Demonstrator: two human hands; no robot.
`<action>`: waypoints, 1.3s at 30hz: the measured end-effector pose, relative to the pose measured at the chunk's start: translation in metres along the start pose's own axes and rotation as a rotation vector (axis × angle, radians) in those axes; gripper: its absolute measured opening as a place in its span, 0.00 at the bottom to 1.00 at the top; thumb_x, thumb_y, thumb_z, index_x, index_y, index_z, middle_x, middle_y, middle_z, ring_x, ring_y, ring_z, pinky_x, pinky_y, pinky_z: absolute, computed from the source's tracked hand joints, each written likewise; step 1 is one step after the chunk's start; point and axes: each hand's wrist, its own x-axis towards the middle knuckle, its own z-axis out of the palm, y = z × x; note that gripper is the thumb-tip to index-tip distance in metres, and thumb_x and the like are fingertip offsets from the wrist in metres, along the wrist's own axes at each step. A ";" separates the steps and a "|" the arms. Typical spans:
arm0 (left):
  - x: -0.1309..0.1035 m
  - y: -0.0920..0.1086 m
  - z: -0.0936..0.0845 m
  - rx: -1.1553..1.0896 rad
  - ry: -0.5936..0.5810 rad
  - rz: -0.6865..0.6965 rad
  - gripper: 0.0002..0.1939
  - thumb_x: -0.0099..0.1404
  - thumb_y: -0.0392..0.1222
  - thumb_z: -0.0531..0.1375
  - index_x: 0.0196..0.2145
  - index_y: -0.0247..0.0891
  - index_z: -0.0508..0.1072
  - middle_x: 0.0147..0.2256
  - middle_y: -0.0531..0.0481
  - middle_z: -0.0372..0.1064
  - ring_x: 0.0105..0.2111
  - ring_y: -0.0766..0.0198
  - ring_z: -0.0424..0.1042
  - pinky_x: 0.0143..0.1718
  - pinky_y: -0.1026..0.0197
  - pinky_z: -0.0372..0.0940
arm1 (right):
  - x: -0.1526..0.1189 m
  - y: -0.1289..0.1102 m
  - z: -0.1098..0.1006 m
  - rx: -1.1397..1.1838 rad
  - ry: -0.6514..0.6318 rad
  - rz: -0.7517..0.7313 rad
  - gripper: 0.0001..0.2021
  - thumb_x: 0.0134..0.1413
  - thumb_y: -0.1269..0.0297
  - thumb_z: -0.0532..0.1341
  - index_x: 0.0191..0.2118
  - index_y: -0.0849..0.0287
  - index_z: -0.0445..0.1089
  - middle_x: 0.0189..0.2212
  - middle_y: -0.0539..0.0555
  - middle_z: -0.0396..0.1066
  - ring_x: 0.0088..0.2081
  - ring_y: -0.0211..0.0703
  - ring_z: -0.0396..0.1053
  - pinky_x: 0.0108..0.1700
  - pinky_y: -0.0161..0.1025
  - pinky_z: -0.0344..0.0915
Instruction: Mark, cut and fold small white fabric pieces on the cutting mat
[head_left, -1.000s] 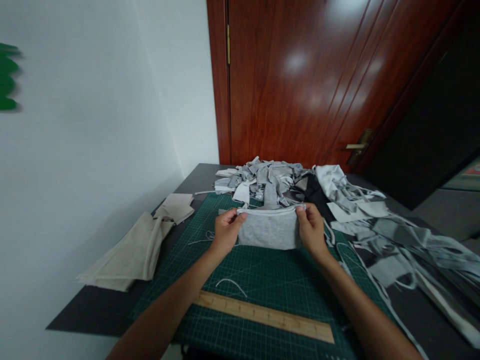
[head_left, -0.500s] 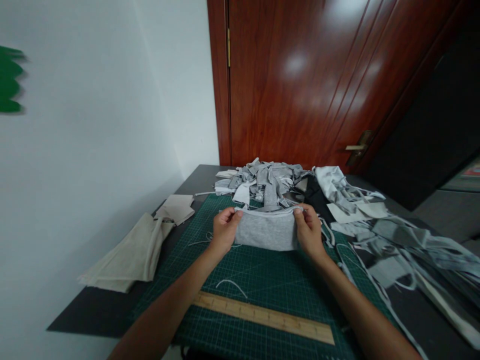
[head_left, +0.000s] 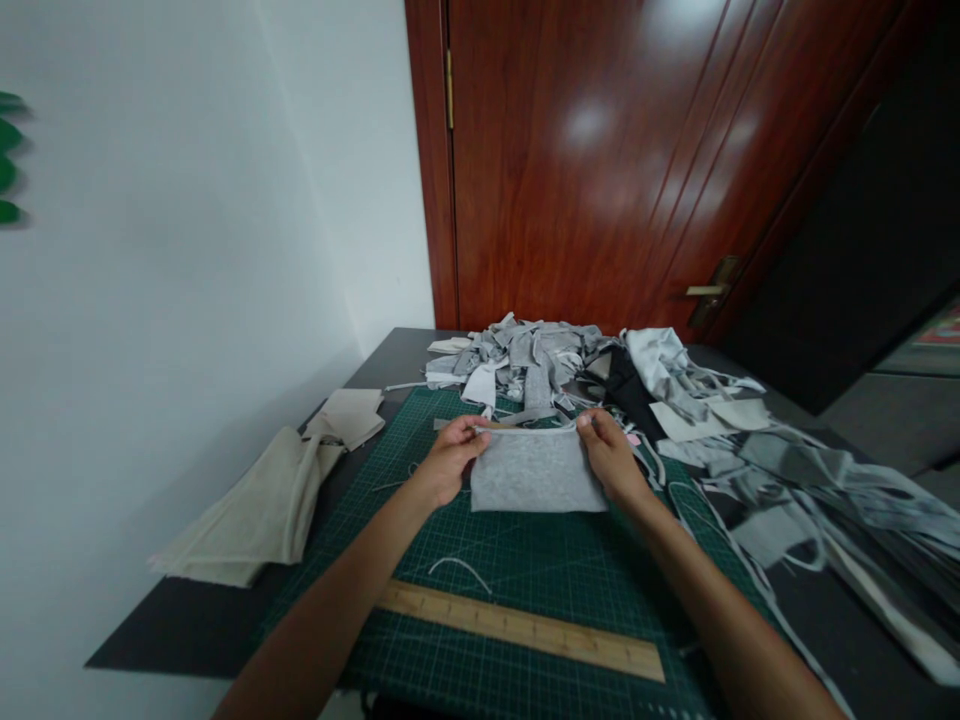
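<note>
A grey piece of fabric [head_left: 536,475] with a pale band along its top edge hangs between my two hands over the green cutting mat [head_left: 540,560]. My left hand [head_left: 451,455] pinches its upper left corner, thumb on the near side. At the upper right corner my right hand [head_left: 606,455] grips it the same way. Both hands are closed on the cloth, and the fingers behind it are partly hidden. A wooden ruler [head_left: 525,630] and a short white cord [head_left: 459,568] lie on the mat nearer to me.
A heap of grey fabric strips [head_left: 525,355] covers the table's far end. Folded beige cloth [head_left: 255,510] lies at the left by the wall. Grey and white fabric pieces [head_left: 795,490] spread over the right side. A brown door [head_left: 570,180] stands behind the table.
The fabric hangs slightly lower and its front face shows flatter. My right hand has shifted a little inward along the top edge; my left hand still grips its corner.
</note>
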 end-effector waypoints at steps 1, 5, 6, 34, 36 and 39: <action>0.000 -0.002 -0.003 0.040 -0.037 -0.067 0.29 0.46 0.47 0.77 0.43 0.38 0.72 0.33 0.50 0.74 0.28 0.64 0.72 0.28 0.64 0.65 | 0.001 0.003 -0.001 -0.080 -0.069 -0.016 0.14 0.63 0.52 0.54 0.33 0.56 0.66 0.28 0.49 0.66 0.32 0.44 0.64 0.35 0.38 0.60; 0.004 -0.021 -0.014 0.362 -0.058 -0.122 0.21 0.50 0.41 0.71 0.39 0.41 0.67 0.24 0.59 0.66 0.19 0.66 0.67 0.21 0.65 0.61 | -0.003 0.012 0.000 -0.557 -0.311 0.009 0.09 0.65 0.65 0.52 0.38 0.57 0.68 0.26 0.52 0.70 0.30 0.47 0.69 0.34 0.39 0.60; 0.005 -0.026 -0.015 0.469 -0.029 -0.070 0.18 0.52 0.40 0.70 0.37 0.42 0.66 0.23 0.61 0.64 0.17 0.67 0.65 0.21 0.65 0.60 | -0.006 0.012 0.001 -0.683 -0.358 0.026 0.10 0.66 0.67 0.51 0.41 0.58 0.69 0.26 0.53 0.71 0.30 0.48 0.71 0.34 0.39 0.60; -0.034 -0.056 0.022 1.341 -0.700 0.680 0.50 0.54 0.73 0.65 0.69 0.50 0.63 0.70 0.37 0.55 0.71 0.31 0.48 0.68 0.28 0.40 | 0.013 0.048 0.002 -0.594 -0.348 0.079 0.10 0.66 0.66 0.52 0.39 0.61 0.69 0.32 0.56 0.74 0.37 0.46 0.73 0.40 0.37 0.64; -0.035 -0.054 0.022 1.442 -0.748 0.615 0.50 0.58 0.74 0.62 0.70 0.49 0.59 0.72 0.39 0.49 0.72 0.34 0.43 0.69 0.30 0.36 | 0.015 0.049 0.000 -0.568 -0.345 0.096 0.09 0.65 0.66 0.53 0.38 0.60 0.70 0.30 0.55 0.73 0.35 0.45 0.72 0.40 0.38 0.63; -0.041 -0.050 0.024 1.517 -0.724 0.601 0.48 0.61 0.76 0.58 0.70 0.47 0.59 0.72 0.40 0.50 0.72 0.39 0.44 0.70 0.34 0.37 | 0.014 0.048 -0.002 -0.523 -0.344 0.115 0.09 0.64 0.65 0.54 0.39 0.60 0.70 0.30 0.54 0.72 0.35 0.45 0.72 0.40 0.38 0.64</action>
